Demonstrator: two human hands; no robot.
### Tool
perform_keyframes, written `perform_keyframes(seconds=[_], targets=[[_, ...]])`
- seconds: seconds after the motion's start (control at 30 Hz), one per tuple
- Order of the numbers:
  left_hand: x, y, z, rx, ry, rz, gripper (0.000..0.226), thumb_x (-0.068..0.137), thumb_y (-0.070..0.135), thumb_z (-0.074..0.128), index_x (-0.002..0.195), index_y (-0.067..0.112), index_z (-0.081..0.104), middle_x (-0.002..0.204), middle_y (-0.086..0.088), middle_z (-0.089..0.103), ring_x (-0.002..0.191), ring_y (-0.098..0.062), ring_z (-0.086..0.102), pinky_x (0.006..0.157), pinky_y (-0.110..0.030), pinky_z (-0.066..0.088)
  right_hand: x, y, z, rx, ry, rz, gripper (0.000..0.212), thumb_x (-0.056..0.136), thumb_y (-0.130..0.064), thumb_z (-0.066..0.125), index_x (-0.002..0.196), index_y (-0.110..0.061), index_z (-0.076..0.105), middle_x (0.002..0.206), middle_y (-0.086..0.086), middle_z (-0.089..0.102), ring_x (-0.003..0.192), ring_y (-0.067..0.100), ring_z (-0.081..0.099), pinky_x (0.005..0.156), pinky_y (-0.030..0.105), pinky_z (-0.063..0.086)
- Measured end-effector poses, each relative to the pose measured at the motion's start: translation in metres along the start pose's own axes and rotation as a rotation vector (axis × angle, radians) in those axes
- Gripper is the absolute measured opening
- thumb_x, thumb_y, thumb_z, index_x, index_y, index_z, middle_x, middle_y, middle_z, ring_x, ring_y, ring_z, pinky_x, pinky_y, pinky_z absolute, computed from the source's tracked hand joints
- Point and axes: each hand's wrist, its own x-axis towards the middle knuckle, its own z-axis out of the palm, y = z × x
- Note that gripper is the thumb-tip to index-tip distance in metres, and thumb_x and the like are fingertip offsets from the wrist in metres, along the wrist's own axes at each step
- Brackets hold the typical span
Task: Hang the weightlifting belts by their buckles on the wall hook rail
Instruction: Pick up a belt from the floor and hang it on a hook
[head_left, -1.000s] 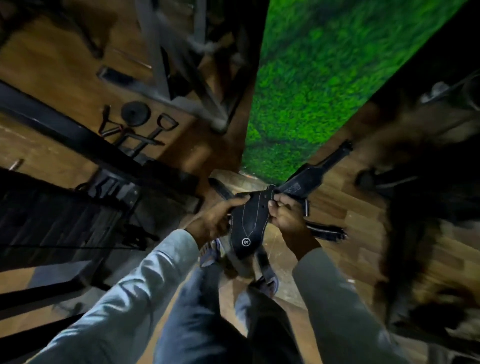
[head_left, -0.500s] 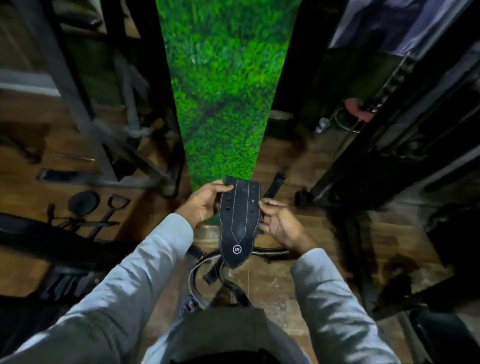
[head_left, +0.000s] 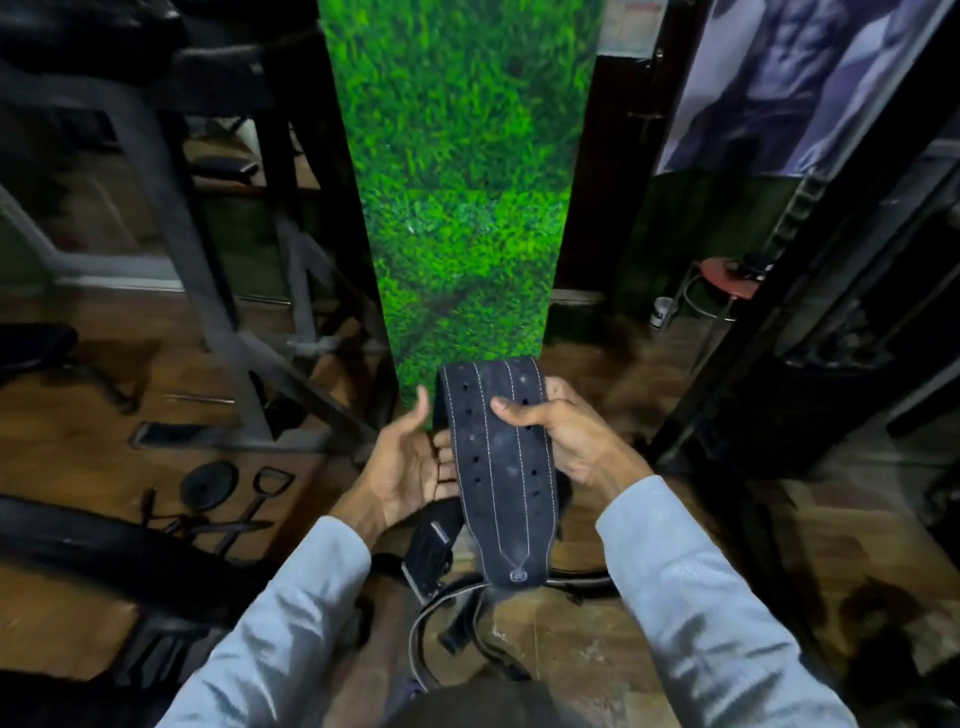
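A black weightlifting belt (head_left: 501, 467) with white stitching and rows of holes hangs folded over in front of me, its rounded tongue end pointing down. My right hand (head_left: 561, 436) grips its right edge, thumb across the front. My left hand (head_left: 408, 462) is open, palm turned up, with its fingers under the belt's left edge. The belt's buckle (head_left: 428, 556) dangles below my left wrist. Another belt (head_left: 457, 618) lies curled on the floor beneath. No hook rail is in view.
A pillar covered in green artificial grass (head_left: 460, 208) stands straight ahead. Grey machine frames (head_left: 218, 291) rise at the left, with cable handles (head_left: 260, 493) and a small weight plate (head_left: 208, 483) on the wooden floor. A red stool (head_left: 727, 275) stands at right behind a black rack (head_left: 810, 291).
The view has tilted up toward the green pillar. My left hand has let go of the belt's left edge and opened beneath it; my right hand has slid up with its thumb over the front.
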Motion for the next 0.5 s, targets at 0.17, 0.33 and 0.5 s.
perform_keyframes(seconds=[0.17, 0.33, 0.5], targets=[[-0.004, 0.053, 0.009, -0.165, 0.050, 0.110, 0.070, 0.087, 0.057, 0.065, 0.125, -0.002, 0.068, 0.127, -0.026, 0.068, 0.115, -0.038, 0.066, 0.108, -0.052, 0.048, -0.002, 0.008, 0.029, -0.250, -0.163, -0.025, 0.040, 0.074, -0.004, 0.091, 0.107, 0.002, 0.070, 0.122, 0.028, 0.069, 0.111, 0.034, 0.070, 0.107, 0.056, 0.051], [-0.008, 0.073, 0.001, 0.069, 0.160, 0.121, 0.042, 0.076, -0.002, 0.072, 0.117, -0.001, 0.070, 0.105, -0.017, 0.076, 0.091, -0.029, 0.076, 0.084, -0.043, 0.062, -0.021, 0.037, 0.026, -0.280, -0.256, 0.069, 0.030, 0.071, -0.022, 0.094, 0.095, -0.008, 0.082, 0.111, 0.021, 0.077, 0.103, 0.032, 0.070, 0.108, 0.059, 0.050], [-0.016, 0.058, 0.012, 0.232, -0.015, 0.258, 0.052, 0.064, -0.019, 0.069, 0.113, -0.003, 0.070, 0.108, -0.024, 0.074, 0.098, -0.033, 0.073, 0.096, -0.050, 0.057, -0.011, 0.019, 0.021, 0.079, -0.155, 0.080, 0.060, 0.088, -0.059, 0.067, 0.132, -0.018, 0.069, 0.138, 0.016, 0.067, 0.136, 0.036, 0.058, 0.116, 0.056, 0.043]])
